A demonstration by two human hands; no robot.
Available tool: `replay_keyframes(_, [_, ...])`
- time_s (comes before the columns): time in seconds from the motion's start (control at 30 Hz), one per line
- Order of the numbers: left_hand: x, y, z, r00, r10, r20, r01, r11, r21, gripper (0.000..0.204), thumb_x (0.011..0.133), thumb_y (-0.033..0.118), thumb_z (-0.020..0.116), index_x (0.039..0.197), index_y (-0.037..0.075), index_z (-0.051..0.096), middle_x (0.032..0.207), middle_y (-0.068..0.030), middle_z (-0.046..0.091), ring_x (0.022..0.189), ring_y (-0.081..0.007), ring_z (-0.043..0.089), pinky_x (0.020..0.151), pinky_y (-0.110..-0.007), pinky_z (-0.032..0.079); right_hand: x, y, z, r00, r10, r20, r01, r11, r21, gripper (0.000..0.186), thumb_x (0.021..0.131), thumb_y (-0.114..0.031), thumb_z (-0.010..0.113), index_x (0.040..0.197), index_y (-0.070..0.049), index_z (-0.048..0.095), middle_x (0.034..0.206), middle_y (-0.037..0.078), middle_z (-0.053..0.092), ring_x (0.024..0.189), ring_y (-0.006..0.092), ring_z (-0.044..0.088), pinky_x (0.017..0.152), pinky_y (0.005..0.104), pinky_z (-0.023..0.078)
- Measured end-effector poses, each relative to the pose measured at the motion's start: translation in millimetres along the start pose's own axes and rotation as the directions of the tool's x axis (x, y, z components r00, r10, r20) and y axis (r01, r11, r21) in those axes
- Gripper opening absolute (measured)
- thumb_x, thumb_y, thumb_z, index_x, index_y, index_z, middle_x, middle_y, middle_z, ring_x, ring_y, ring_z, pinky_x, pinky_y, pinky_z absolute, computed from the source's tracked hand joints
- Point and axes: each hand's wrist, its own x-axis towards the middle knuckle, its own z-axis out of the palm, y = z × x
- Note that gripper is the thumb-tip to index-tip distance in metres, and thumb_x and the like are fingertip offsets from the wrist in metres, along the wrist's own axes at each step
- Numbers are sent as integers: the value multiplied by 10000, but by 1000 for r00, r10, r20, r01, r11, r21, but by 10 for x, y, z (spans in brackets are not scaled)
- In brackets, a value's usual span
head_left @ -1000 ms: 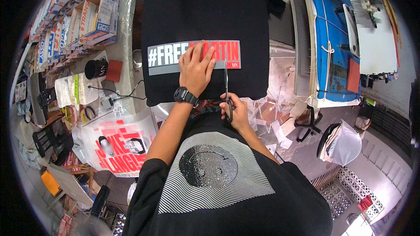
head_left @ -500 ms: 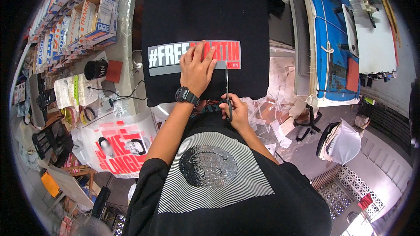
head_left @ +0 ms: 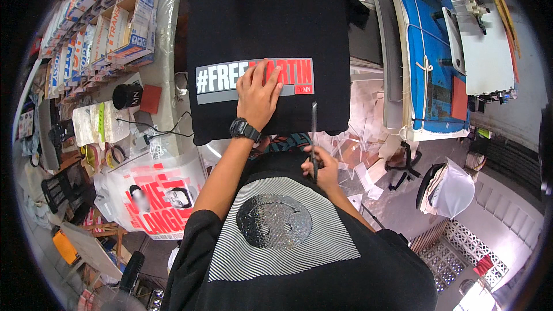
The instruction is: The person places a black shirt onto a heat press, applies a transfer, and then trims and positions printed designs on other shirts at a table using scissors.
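The left hand (head_left: 259,95) lay flat, fingers (head_left: 266,75) spread open, pressing on the grey-and-red printed strip (head_left: 222,80) across the black garment (head_left: 268,23). The garment was spread on the worktop (head_left: 167,52). The right hand (head_left: 321,167), fingers closed, gripped a thin dark tool (head_left: 314,129) pointing up toward the garment's lower edge, just right of the left wrist.

Open black shirt (head_left: 271,17) cloth lies beyond the left hand (head_left: 259,95), which covers the middle of the transfer strip (head_left: 222,80). Leftward, stacked boxes (head_left: 115,23), a black cap (head_left: 125,97) and a cable (head_left: 155,132) crowd the tabletop (head_left: 164,92). Rightward, the thin tool (head_left: 314,132) in the right hand (head_left: 322,167) stands beside the shirt's lower edge.
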Motion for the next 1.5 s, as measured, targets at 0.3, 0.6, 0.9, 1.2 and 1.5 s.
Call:
replay_keyframes(0.3, [-306,49,-373,985,148,91,-139,985,-99,453,826,376,760,1188,114,683,1206,-96,599,1116,-286,564,958,-451,403,1006,-1164,-148,912,-284,-295,200,938,-283,573,843,-191,828,1295,-54,503,643,25,622,573,63,555,522,249,440])
replay_keyframes(0.6, [-954,-428,-952,987,130,-92,-137,988,-75,223,765,54,654,978,100,704,1020,-34,683,911,-218,641,817,-383,455,1086,-1138,358,948,-318,26,309,897,-315,447,854,-117,797,1238,-55,577,654,-6,607,580,56,529,548,249,458])
replay_keyframes(0.9, [-3270,-1678,-1797,-213,-769,-602,508,439,-741,186,906,-14,620,1089,-39,646,953,-97,673,768,-172,648,643,-288,533,941,-821,2438,408,-189,893,737,645,-200,386,884,-194,690,1208,10,640,963,242,695,896,397,685,821,446,534])
replay_keyframes(1.2, [-3564,-2207,-2148,-305,-786,-538,277,467,-840,127,923,2,626,1041,-44,626,940,-83,652,722,-121,600,612,-247,496,723,-569,4569,295,-463,836,931,337,-142,212,905,-205,632,1004,-22,673,1019,213,650,937,402,664,810,496,550])
replay_keyframes(1.5, [-4336,-2905,-1888,-334,-860,-386,254,312,-915,430,916,167,707,1264,-51,577,1113,-163,678,1003,-242,677,848,-332,555,616,-672,2683,255,-178,950,769,633,-88,172,909,-153,646,1014,-30,706,997,151,679,911,350,665,792,425,545])
